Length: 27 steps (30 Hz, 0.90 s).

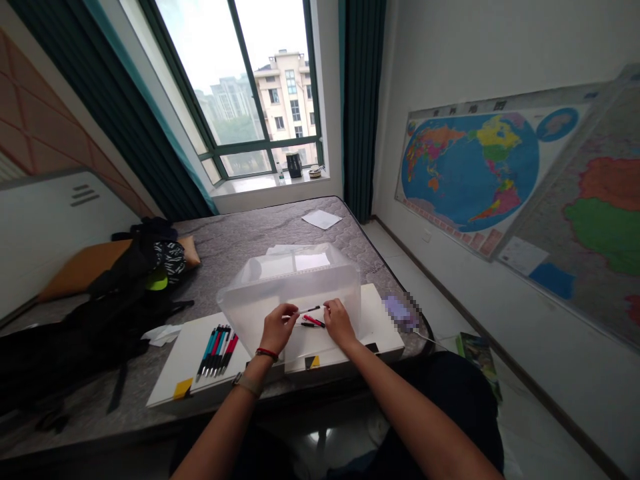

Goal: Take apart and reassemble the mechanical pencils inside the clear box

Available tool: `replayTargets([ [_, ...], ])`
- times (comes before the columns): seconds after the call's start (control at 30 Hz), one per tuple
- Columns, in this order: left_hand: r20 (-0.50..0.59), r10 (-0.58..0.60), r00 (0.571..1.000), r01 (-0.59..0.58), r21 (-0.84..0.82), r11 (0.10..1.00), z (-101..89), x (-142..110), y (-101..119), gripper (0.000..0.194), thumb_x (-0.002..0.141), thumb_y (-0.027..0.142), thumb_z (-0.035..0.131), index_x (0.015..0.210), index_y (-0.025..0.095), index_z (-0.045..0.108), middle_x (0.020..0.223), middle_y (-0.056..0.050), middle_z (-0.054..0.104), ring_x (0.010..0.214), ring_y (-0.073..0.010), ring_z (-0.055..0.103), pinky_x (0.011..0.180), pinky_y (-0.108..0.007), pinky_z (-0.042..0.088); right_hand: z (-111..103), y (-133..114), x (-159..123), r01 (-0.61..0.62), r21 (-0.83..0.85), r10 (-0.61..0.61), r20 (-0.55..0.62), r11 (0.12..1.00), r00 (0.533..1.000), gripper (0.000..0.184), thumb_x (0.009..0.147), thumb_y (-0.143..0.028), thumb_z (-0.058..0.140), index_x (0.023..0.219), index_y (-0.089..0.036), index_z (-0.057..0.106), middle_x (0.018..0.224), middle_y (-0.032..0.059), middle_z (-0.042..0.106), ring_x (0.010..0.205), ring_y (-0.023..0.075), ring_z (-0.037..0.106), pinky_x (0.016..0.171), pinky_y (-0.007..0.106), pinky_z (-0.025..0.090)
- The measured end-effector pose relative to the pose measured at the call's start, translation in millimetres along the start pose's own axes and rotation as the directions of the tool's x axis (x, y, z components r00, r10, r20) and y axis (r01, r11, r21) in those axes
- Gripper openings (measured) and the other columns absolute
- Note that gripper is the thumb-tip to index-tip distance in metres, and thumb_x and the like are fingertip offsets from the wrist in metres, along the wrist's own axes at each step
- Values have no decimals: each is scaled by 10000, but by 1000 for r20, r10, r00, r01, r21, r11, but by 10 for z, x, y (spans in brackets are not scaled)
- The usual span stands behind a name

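My left hand is closed in a pinch on the left end of a thin pen piece with a dark tip. Just right of that tip is my right hand, its thumb and forefinger pressed together; anything between them is too small to make out. Below the hands, red and black pen parts lie on the white box. Behind both hands stands a clear plastic bin, tipped on its side. A row of several blue, red and black pens lies on the box at left.
The boxes rest on a grey mattress. A dark bag and an orange cushion are at left. A blurred purple object with a cable lies at right. White paper is farther back.
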State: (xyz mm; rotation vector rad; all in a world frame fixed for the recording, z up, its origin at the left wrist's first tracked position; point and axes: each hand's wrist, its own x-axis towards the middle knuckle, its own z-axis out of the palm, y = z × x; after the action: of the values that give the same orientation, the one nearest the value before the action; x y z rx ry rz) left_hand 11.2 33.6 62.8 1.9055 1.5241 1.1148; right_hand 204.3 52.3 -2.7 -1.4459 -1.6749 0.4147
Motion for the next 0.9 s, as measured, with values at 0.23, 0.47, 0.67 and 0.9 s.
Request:
replayTargets([
  [0.23,-174,-173,969,109,-328,938,-67,-358,176,266,766,394,680,898,170,624,917,-61,695,881,-171,659,811,-318,562,-86,-51,-7,34,98,-31,-33,995,999,199,842,-124,451,933,-169,622,933,80,594,871,196,569,826,312,463],
  [0.47,-235,-224,946,138,-335,932,-105,-448,147,275,747,400,685,889,168,647,918,-67,703,904,-184,661,872,-354,547,-155,-96,-16,48,151,-42,-44,987,998,169,806,-131,488,893,-169,627,839,47,604,714,155,551,739,279,460],
  [0.67,-263,-246,933,161,-308,938,-82,-524,101,257,755,391,663,877,166,643,910,-65,698,903,-186,661,877,-366,552,-158,-104,-24,59,176,-51,-49,983,998,182,823,-136,462,893,-166,627,840,49,604,708,154,551,726,276,456],
  [0.9,-274,-197,941,115,-289,950,-64,-532,157,210,779,358,631,877,172,643,918,-53,693,895,-178,664,898,-359,550,-161,-93,18,50,196,-40,-56,979,998,195,839,-174,468,932,-161,639,871,66,627,751,172,580,747,300,473],
])
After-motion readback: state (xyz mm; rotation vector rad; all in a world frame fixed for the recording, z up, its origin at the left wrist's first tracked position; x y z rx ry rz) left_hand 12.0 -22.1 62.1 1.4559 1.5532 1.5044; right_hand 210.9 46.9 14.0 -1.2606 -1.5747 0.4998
